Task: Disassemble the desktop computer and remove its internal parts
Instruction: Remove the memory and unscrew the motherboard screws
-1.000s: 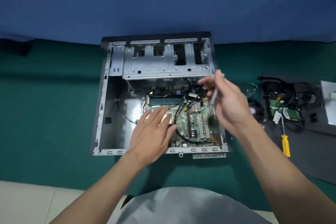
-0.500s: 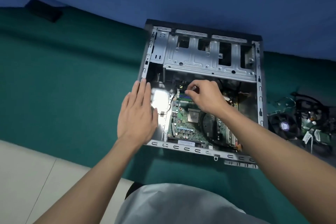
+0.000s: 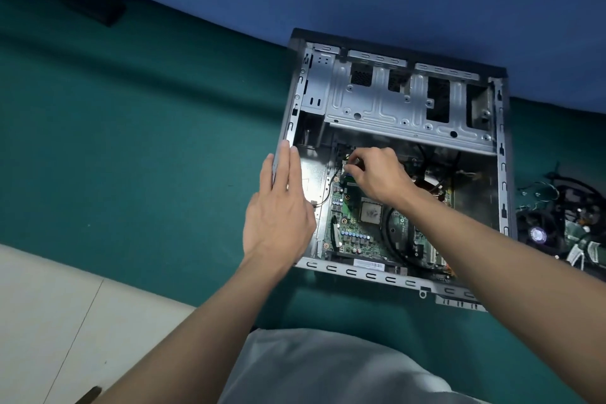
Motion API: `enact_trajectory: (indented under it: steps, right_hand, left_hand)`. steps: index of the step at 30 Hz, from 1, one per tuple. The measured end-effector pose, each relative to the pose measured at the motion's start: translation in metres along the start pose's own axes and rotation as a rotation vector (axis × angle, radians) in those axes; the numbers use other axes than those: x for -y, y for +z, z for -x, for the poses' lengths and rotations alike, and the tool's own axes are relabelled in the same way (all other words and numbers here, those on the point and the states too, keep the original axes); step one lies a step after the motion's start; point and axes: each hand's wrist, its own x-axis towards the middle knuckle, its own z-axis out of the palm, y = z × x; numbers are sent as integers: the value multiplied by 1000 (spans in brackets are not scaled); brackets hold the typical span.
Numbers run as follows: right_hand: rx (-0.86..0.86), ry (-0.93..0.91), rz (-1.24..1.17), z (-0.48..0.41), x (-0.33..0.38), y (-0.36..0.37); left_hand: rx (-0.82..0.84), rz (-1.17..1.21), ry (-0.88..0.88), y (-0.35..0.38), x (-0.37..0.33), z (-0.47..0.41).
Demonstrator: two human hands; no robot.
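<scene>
While left hand [image 3: 278, 220] lies flat on steel case [image 3: 360, 273], right hand [image 3: 380, 175] curls (grasp unclear) over green motherboard [image 3: 352, 234].

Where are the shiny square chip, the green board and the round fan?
square chip [image 3: 371, 210], head view, middle of its silver top.
green board [image 3: 351, 223], head view, green part left of the chip.
round fan [image 3: 537, 234], head view, its pale hub.

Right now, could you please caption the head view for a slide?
Left hand flat against the open case; right hand, fingers curled, at the far corner of the motherboard.
</scene>
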Motion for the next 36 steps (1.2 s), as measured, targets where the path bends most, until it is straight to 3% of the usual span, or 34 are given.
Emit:
enact_trajectory:
  steps: [15,25,36]
  right_hand:
    - [39,65,81,-4,14,8]
    - [246,89,338,-16,30,1]
    - [420,-169,358,-25,20,-16]
  left_hand:
    - [1,12,19,-3,2,2]
    - [12,1,14,-3,0,1]
    - [-10,-31,-1,-1,-2,1]
